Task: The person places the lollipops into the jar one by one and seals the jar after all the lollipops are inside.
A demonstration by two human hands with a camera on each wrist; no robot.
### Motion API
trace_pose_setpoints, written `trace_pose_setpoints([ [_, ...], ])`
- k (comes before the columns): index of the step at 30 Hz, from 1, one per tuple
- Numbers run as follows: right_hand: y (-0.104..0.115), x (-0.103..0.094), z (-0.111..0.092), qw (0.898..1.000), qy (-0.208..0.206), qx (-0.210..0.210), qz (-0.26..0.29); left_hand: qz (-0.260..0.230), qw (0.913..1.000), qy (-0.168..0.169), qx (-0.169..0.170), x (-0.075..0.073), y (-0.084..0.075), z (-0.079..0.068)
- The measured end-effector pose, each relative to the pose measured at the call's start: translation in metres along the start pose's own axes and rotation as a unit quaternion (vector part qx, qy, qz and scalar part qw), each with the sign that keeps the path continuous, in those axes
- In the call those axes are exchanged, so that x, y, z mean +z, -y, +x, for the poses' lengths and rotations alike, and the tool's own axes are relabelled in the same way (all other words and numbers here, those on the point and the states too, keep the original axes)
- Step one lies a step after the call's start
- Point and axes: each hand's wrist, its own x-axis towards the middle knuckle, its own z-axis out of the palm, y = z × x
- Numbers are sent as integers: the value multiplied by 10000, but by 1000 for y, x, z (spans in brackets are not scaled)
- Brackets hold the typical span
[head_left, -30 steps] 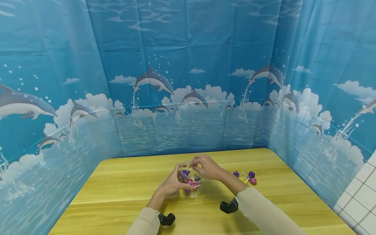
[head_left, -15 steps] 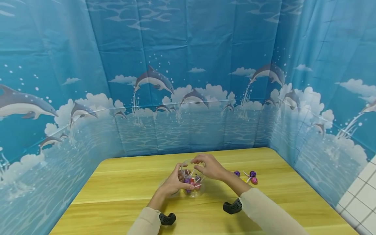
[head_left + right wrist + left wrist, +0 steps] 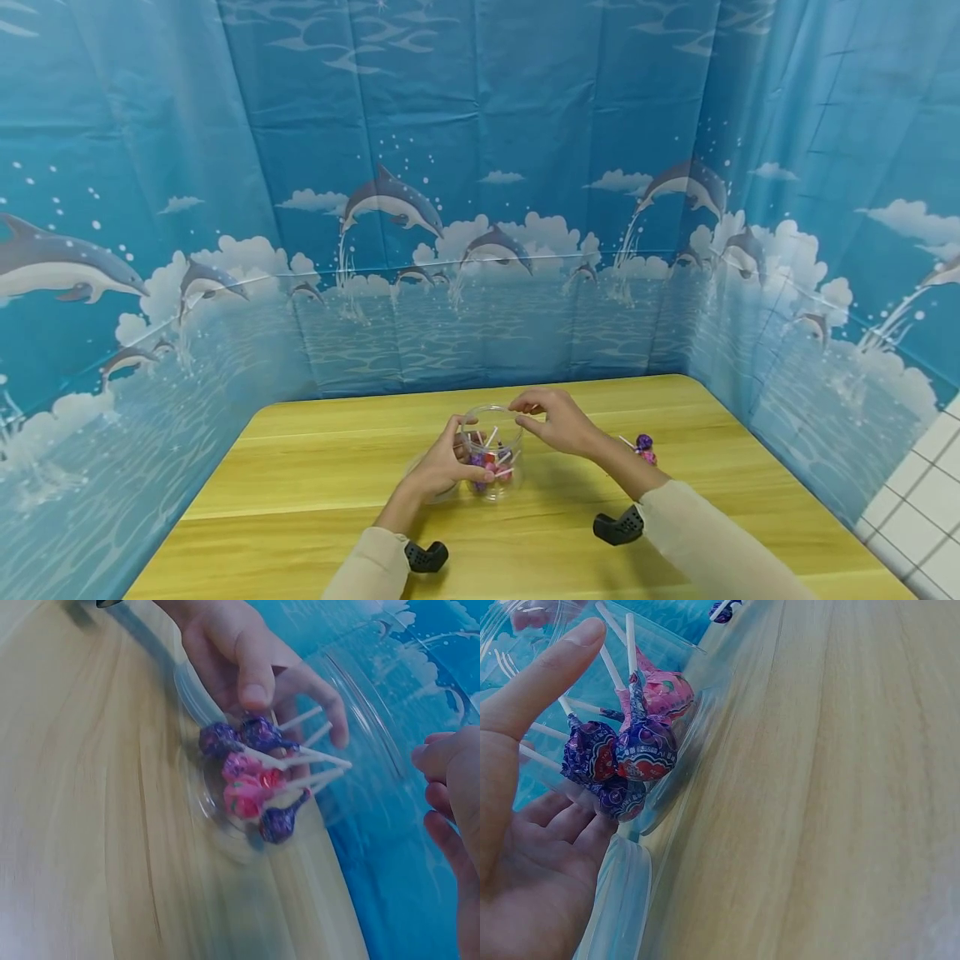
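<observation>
While the left hand (image 3: 438,471) grips a clear jar (image 3: 495,451) of lollipops (image 3: 501,472) on the yellow wood-grained desk (image 3: 315,483), the right hand (image 3: 558,423), loosely bent and empty, is just beside its rim. Other lollipops (image 3: 645,443) lie rightward; a blue dolphin-printed curtain (image 3: 480,125) lines the room, white tiles (image 3: 926,492) showing at right.

Head cam: high, faces fwd & down over worktop (image 3: 285,517) to dolphin backdrop (image 3: 525,125), furthest off. L wrist cam: v. close, tilted, looks past L fingers (image 3: 568,823) at jar (image 3: 493,493). R wrist cam: close, tilted, jar from opp. side. All 3 share jar.
</observation>
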Motion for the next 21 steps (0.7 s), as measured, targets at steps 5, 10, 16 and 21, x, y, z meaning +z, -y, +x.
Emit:
trace_pose_setpoints([
  [5,-8,-12,-8,9998,-49,166,105,-96,9999,-43,-19,0,2,1],
  [10,-16,-27,-19,9995,-139,273,109,-97,9999,-63,39,-1,3,1],
  [16,-28,-45,-33,9986,-290,433,-72,51,9999,-62,98,-1,3,1],
  [21,-36,-56,-46,9978,-395,478,-217,144,9998,-94,64,-1,4,0],
])
